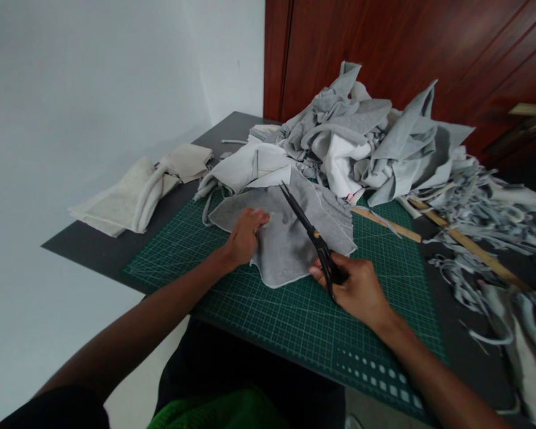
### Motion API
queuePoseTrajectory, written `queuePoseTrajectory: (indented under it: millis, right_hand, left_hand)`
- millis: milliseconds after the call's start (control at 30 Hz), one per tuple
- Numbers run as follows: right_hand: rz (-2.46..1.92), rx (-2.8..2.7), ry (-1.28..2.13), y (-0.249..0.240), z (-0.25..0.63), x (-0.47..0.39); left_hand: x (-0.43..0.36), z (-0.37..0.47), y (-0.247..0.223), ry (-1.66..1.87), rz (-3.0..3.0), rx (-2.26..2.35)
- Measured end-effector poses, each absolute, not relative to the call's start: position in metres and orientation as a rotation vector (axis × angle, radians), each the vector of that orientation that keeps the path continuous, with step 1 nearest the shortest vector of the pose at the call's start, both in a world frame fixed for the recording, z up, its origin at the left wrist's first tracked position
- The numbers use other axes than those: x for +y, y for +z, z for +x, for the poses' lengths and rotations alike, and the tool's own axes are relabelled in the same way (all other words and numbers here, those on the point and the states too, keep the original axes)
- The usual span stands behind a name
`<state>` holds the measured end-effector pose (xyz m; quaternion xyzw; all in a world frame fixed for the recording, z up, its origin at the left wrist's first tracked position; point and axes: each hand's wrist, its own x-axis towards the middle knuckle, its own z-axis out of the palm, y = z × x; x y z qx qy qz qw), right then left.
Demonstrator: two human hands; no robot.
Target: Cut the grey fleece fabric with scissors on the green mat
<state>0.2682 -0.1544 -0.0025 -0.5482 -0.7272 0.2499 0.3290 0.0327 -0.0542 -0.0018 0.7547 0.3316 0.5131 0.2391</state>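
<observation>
A grey piece of fabric [286, 253] with a pale lower edge lies on the green cutting mat [259, 310]. My left hand [245, 236] is at its left part, fingers together and closed on the cloth; the thumb is mostly hidden. In my right hand [355, 286] is a pair of black scissors [313, 233], with fingers wrapped round the handles. The blades look nearly closed and point away to the upper left, over the fabric. Just beyond, a whitish piece of cloth [254, 164] touches the grey one.
A tall heap of grey and white fabric [352, 128] stands at the back against a brown wooden door [406, 47]. Folded cream cloths [120, 193] lie on the left. Thin fabric strips [486, 202] and wooden rulers [477, 250] cover the right side. A white wall [116, 71] borders the left.
</observation>
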Motion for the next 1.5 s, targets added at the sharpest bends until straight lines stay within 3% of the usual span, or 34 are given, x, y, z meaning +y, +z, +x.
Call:
queuePoseTrajectory:
  millis: [433, 800, 1500]
  right_hand:
    - [-1.241, -1.394, 1.231, 0.002, 0.250, -0.156]
    - [-1.225, -1.386, 1.179, -0.007, 0.248, -0.153]
    - [-1.343, -1.464, 1.047, -0.010, 0.261, -0.148]
  left_hand:
    - [-0.087, 0.067, 0.001, 0.837, 2.164, 0.489]
    - [-0.100, 0.077, -0.008, 0.861, 1.799, 0.805]
    - [-0.085, 0.080, -0.001, 0.877, 1.455, 0.774]
